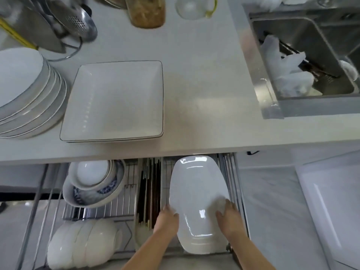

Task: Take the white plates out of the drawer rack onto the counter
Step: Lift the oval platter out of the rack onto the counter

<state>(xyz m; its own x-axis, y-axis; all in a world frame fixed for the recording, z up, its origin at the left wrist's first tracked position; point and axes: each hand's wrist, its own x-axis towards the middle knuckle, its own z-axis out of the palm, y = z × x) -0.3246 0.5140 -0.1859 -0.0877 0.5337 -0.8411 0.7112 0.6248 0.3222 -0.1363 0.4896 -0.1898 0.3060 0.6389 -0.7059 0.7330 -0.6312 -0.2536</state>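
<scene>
A long white oblong plate (196, 193) lies over the right part of the open drawer rack (236, 193), below the counter edge. My left hand (168, 219) grips its left rim near the front. My right hand (229, 217) holds its right rim, fingers on the plate's face. On the counter (204, 90) lie white square plates (115, 100) stacked together, and a pile of round white plates (27, 92) at the far left.
The drawer also holds stacked bowls (93, 184), white bowls on edge (81, 244) and a chopstick slot (149, 191). A sink (311, 61) with items is at the right. Utensils (78, 22), a jar (146, 10) and a glass lid (192, 6) stand at the counter's back.
</scene>
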